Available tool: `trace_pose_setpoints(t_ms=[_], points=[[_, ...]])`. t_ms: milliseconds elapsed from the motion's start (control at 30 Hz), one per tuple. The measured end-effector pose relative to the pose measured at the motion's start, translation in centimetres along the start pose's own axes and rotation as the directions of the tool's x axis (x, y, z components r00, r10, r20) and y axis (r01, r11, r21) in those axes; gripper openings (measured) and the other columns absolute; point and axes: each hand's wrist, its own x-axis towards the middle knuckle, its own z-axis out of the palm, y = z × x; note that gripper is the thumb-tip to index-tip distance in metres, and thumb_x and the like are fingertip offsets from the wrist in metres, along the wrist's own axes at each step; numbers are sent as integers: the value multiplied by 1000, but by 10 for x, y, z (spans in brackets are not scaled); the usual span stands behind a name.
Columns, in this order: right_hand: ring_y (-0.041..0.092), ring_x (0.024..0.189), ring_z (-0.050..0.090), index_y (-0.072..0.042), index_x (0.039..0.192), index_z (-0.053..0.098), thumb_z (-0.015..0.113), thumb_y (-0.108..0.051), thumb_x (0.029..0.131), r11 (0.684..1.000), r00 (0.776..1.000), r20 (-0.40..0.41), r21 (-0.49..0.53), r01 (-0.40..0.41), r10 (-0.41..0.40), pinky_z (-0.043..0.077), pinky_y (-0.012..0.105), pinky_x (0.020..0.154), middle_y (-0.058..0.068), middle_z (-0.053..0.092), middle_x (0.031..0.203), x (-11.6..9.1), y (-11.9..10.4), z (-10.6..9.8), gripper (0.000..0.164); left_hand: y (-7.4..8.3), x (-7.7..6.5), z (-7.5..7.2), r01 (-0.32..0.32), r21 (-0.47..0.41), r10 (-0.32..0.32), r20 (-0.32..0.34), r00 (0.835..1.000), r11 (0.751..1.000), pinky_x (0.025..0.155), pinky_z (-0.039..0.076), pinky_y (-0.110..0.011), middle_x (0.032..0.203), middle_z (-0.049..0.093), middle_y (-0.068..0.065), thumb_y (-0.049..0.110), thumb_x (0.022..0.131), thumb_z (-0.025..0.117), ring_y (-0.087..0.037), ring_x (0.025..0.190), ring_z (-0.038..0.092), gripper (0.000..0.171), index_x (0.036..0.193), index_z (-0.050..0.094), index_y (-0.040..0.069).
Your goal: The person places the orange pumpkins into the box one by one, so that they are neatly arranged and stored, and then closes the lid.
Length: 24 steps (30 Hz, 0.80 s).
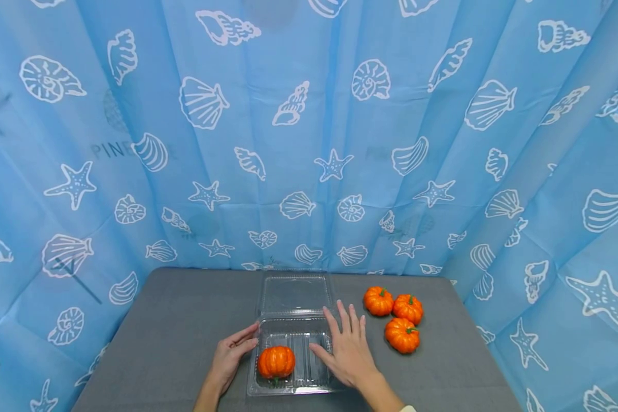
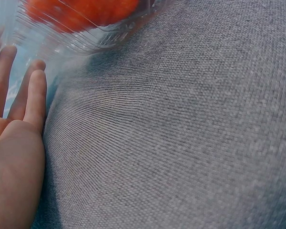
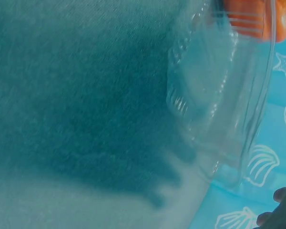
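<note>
A clear plastic clamshell container (image 1: 304, 389) lies with its lid (image 1: 296, 293) folded back behind it. One small orange pumpkin (image 1: 276, 361) sits in its left compartment, and the same pumpkin (image 2: 86, 12) shows through the plastic in the left wrist view. My left hand (image 1: 229, 356) is at the container's left side, its fairly straight fingertips right at the rim. Over the right part of the container my right hand (image 1: 348, 350) is spread, with nothing held; it hides some of that compartment. In the right wrist view only a few fingertips (image 3: 280, 194) show at the edge.
Three more orange pumpkins, one at the back left (image 1: 378, 301), one at the back right (image 1: 408, 309) and one in front (image 1: 402, 335), stand close together right of the container. The grey table (image 1: 185, 320) ends at a blue seashell-patterned curtain (image 1: 298, 149).
</note>
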Motion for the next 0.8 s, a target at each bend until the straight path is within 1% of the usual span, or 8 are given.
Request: trace_pose_setpoints(t_ms=[133,233,367,433,533,667,733,800], points=[[52,153,22,-23,161,32,57,-68,93,1000,1000,1,0,-30,30,17,75,120,20,23,168,-1,7,-2,86,0,0,0,-16,19,15,10,1000,1000,91,54,-14,136,66,-19,8,90,76,-2,113,70,48,134,63,-7],[51,153,19,-22,160,33,55,-69,93,999,999,-2,5,-45,45,15,76,120,20,22,169,0,14,-3,85,0,1,0,-12,23,12,12,1000,1000,91,54,-14,136,67,-16,10,90,76,-1,112,70,49,134,63,-6],[52,153,20,-22,159,37,58,-69,91,998,998,-33,-5,-56,55,14,77,118,19,23,168,0,25,0,85,0,0,0,-13,20,13,13,1000,1000,91,54,-14,136,67,-15,9,90,75,-1,113,69,49,134,63,-6],[53,152,22,-24,158,38,59,-69,90,998,997,-60,-28,-55,53,14,78,117,19,25,168,-1,33,3,84,0,0,0,-10,10,10,13,1000,1000,91,54,-14,136,66,-17,8,90,75,-1,113,69,48,134,63,-6],[52,151,25,-27,159,38,58,-71,90,994,995,-93,-92,-55,47,16,79,115,17,27,168,-2,44,8,83,1,0,0,4,-6,-4,13,1000,1000,92,54,-14,138,64,-19,6,89,75,-1,113,69,47,134,64,-5],[51,152,26,-29,159,37,52,-74,92,987,995,-77,-145,-72,61,16,79,116,14,25,170,-3,55,9,82,1,0,0,21,-21,-21,8,1000,1000,92,54,-14,138,64,-18,6,89,76,-1,112,69,47,133,65,-4],[52,152,24,-30,159,36,50,-75,92,986,996,-57,-147,-78,70,15,79,116,14,25,169,-4,59,7,82,1,0,0,12,-15,-12,9,1000,1000,92,54,-14,138,64,-19,7,89,76,-1,113,69,47,133,65,-4],[52,151,25,-30,158,38,49,-75,92,987,996,-61,-142,-80,72,15,80,115,15,27,168,-5,63,6,81,1,0,0,1,-5,-1,9,1000,1000,92,55,-14,138,64,-19,7,89,76,-1,112,69,47,133,64,-5]])
